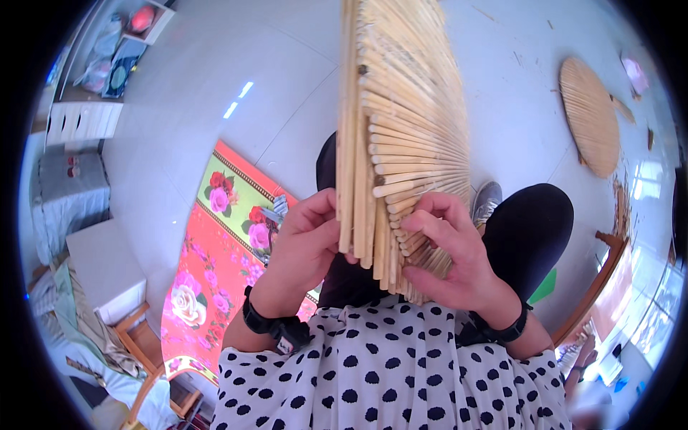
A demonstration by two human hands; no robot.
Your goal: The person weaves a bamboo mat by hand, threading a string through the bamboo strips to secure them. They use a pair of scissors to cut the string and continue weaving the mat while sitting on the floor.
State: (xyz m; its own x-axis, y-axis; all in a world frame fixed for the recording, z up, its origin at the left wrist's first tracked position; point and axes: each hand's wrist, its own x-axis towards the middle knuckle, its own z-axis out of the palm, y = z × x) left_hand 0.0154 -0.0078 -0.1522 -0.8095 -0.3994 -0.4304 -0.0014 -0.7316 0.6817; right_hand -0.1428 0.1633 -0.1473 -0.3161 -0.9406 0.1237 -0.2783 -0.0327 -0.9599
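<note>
Head view shows me the left hand [304, 236] pinching the pale stick bundle [423, 136]. I see the right hand [459, 254] half-curled, thumb and forefinger parted, touching its lower stick ends.

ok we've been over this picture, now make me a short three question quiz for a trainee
1. True or false: the round disc on the floor lies to the left of the sticks.

2. What does the left hand hold?
a) a shoe
b) the sticks
c) a cup

3. Fill in: the shirt is white with black ____.

Key:
1. False; it lies to their right.
2. b
3. dots
</note>
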